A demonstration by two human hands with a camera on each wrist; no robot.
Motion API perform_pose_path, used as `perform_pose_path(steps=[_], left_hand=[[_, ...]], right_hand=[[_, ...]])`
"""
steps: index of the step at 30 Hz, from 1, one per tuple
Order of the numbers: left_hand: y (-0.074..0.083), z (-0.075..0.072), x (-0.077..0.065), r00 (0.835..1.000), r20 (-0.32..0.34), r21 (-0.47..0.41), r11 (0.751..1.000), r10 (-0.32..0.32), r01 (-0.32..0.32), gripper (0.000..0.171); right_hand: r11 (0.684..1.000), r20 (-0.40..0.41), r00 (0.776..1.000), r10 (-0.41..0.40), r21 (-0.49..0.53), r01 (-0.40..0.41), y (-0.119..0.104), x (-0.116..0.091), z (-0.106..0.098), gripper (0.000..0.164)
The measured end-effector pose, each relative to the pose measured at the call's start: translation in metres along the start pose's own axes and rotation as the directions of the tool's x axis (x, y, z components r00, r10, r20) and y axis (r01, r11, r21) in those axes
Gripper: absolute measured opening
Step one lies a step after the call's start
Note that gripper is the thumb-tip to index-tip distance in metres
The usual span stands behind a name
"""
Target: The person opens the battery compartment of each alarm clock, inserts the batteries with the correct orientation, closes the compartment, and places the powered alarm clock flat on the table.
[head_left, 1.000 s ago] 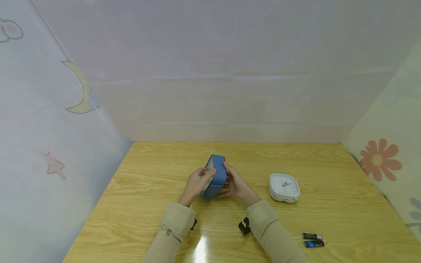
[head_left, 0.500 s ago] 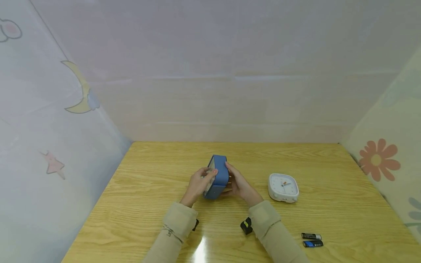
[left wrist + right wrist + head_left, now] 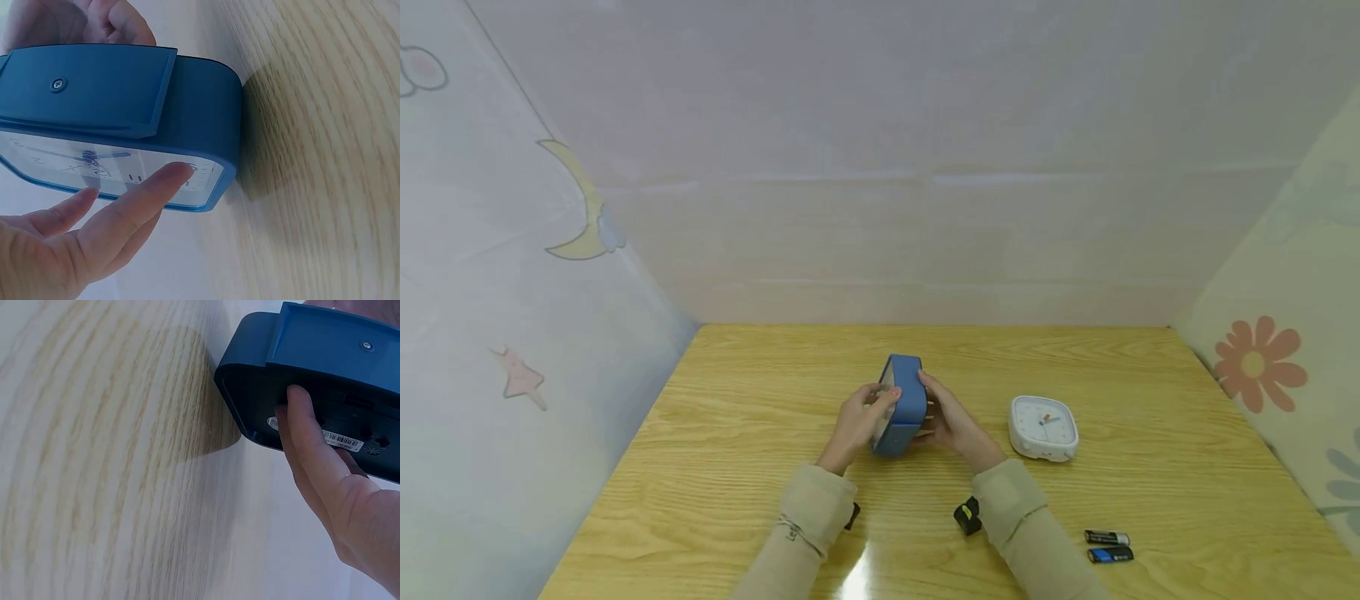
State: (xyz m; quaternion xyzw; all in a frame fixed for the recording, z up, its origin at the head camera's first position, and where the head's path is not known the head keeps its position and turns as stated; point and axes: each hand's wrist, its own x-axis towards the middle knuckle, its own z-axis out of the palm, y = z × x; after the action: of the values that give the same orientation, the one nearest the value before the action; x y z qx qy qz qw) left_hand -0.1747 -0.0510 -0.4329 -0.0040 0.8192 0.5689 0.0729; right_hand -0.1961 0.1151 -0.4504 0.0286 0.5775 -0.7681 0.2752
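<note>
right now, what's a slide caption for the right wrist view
Right hand holding a blue clock, fingers on its dark back beside the barcode label.

I see smooth, matt plastic on the boxy blue clock (image 3: 911, 400). The flat yellow wood-grain tabletop (image 3: 737, 433) looks glossy.

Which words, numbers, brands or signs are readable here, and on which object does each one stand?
"Lef": on the left sleeve; last letter unclear.
Blue clock: front markings and script too blurred.
Barcode label and round sticker on its back: too small.
White clock: face markings too small.
Two batteries: print too small.
</note>
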Motion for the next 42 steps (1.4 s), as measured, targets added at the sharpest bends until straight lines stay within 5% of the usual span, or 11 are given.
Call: perform_pose_path(steps=[33, 42], left_hand=[[-0.005, 0.009, 0.004, 0.996, 0.093, -0.248, 0.968, -0.019, 0.042, 0.061], [-0.006, 0.01, 0.004, 0.993, 0.116, -0.287, 0.956, -0.025, 0.058, 0.058]], right_hand=[[0.988, -0.126, 0.991, -0.039, -0.155, 0.019, -0.008, -0.01, 0.005, 0.084], [0.989, -0.16, 0.987, -0.024, -0.151, 0.0, 0.004, 0.008, -0.008, 0.086]])
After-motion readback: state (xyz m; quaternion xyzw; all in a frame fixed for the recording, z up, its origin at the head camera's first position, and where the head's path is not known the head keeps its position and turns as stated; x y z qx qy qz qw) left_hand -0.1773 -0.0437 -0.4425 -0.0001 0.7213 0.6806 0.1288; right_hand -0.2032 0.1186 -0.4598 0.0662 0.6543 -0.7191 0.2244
